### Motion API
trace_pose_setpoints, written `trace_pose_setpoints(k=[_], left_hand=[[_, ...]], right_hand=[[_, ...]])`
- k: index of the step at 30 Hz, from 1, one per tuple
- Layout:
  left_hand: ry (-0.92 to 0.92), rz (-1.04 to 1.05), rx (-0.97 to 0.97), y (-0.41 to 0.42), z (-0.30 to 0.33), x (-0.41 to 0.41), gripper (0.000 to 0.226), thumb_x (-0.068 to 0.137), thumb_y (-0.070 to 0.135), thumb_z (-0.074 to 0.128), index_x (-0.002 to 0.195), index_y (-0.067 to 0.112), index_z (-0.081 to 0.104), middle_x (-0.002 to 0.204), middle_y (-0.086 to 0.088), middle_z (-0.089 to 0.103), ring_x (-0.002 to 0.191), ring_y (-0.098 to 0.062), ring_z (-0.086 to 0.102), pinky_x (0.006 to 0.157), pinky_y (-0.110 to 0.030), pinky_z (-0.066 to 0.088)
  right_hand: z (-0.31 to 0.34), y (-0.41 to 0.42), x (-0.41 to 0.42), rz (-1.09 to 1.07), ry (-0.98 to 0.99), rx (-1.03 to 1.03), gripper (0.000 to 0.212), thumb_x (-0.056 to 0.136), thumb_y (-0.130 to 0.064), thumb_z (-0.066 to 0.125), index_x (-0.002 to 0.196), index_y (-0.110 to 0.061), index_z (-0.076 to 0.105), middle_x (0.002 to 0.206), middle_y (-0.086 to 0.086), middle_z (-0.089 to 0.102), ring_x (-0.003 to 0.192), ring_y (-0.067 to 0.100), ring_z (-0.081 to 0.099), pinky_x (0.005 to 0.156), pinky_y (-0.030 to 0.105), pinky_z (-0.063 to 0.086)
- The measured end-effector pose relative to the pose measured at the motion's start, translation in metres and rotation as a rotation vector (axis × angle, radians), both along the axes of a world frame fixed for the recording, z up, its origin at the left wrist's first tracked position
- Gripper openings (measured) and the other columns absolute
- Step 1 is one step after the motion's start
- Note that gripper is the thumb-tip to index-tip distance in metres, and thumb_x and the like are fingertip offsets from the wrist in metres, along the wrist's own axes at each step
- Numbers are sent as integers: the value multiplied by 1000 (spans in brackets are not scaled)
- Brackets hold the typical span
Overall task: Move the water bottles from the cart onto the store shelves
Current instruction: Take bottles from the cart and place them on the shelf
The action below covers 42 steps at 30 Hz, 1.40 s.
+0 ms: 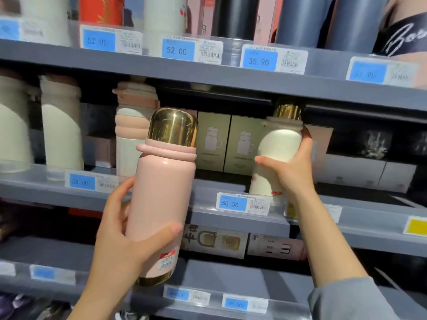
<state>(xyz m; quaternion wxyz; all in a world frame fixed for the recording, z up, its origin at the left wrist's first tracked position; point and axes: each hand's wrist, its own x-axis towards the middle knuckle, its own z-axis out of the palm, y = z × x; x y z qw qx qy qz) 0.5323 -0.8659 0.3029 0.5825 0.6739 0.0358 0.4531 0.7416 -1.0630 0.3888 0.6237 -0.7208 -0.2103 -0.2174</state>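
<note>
My left hand [120, 229] grips a pink water bottle [161, 192] with a gold cap, holding it upright in front of the middle shelf [240, 224]. My right hand [288, 169] grips a white water bottle [275, 155] with a gold cap, which stands at the front of that shelf, behind the 50.50 price tag [233, 203]. The cart is out of view.
White and beige bottles [61, 125] stand on the middle shelf at the left. Green product boxes [228, 142] sit behind the two held bottles. The upper shelf [208, 70] carries dark, white and red bottles. Boxed goods [215, 241] fill the shelf below.
</note>
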Motion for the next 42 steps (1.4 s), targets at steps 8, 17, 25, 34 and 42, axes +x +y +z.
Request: trace_pose_setpoints(k=[8, 17, 25, 34, 42], left_hand=[[3, -4, -6, 3, 6, -2, 82, 29, 54, 78, 98, 77, 39, 106, 43, 54, 93, 16, 56, 69, -18, 46], [25, -39, 26, 8, 8, -4, 87, 30, 55, 78, 104, 75, 38, 108, 40, 53, 96, 11, 57, 66, -18, 48], [6, -95, 53, 1, 6, 1, 86, 34, 53, 81, 108, 71, 41, 113, 36, 54, 100, 8, 58, 62, -12, 53], [62, -197, 229, -25, 19, 14, 89, 41, 50, 79, 119, 64, 40, 116, 36, 54, 99, 8, 59, 70, -16, 52], [198, -341, 326, -6, 34, 11, 107, 45, 65, 74, 129, 75, 8, 120, 52, 36, 109, 16, 50, 85, -23, 51]], right_hand=[[9, -20, 16, 120, 155, -51, 88, 61, -17, 88, 126, -25, 29, 119, 5, 51, 107, 27, 57, 85, 47, 55], [11, -34, 13, 179, 151, -40, 92, 54, -11, 84, 127, -26, 29, 115, -1, 52, 105, 21, 56, 80, 39, 52], [-1, -36, -5, 73, 65, -89, 111, 64, -27, 84, 149, -28, 12, 139, -6, 40, 122, 19, 47, 89, 36, 48], [-47, 40, -144, 323, -28, -24, 83, 55, -57, 75, 129, -48, 38, 110, -26, 61, 99, -1, 63, 73, 22, 55], [-18, 67, -117, 415, 160, 164, 69, 56, -36, 83, 116, -30, 50, 106, -2, 69, 89, 11, 71, 66, 28, 58]])
